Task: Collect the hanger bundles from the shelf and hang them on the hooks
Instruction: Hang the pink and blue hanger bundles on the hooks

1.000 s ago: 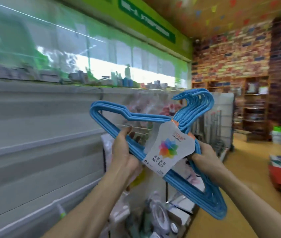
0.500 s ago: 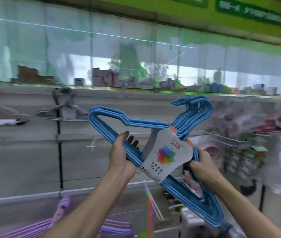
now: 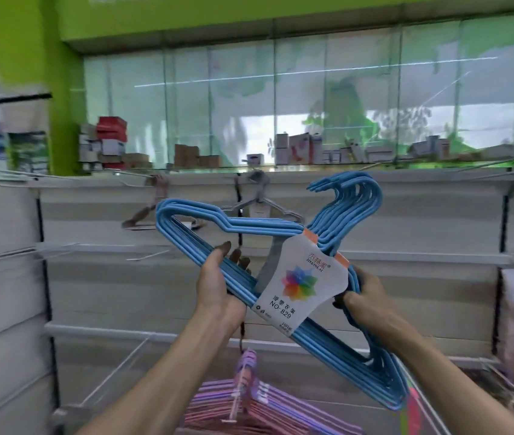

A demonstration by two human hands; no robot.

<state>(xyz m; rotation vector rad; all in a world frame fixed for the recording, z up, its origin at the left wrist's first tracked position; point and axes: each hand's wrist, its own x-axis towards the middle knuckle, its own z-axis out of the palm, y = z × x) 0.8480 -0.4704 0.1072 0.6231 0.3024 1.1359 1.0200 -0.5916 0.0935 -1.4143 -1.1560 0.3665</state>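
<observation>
Both forearms were bare right down to the bottom of the view, no sleeves, watch or bracelets anywhere. The left hand (image 3: 218, 295) and right hand (image 3: 367, 301) had no gloves or rings that I could spot.

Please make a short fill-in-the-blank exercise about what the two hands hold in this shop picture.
1. Both hands grip one bundle of hangers whose colour is ____.
2. The number printed on its paper label is NO-____.
3. The left hand grips the bundle's ____ bar.
4. The bundle's hooks point toward the ____.

Missing words: blue; 829; bottom; wall
</observation>
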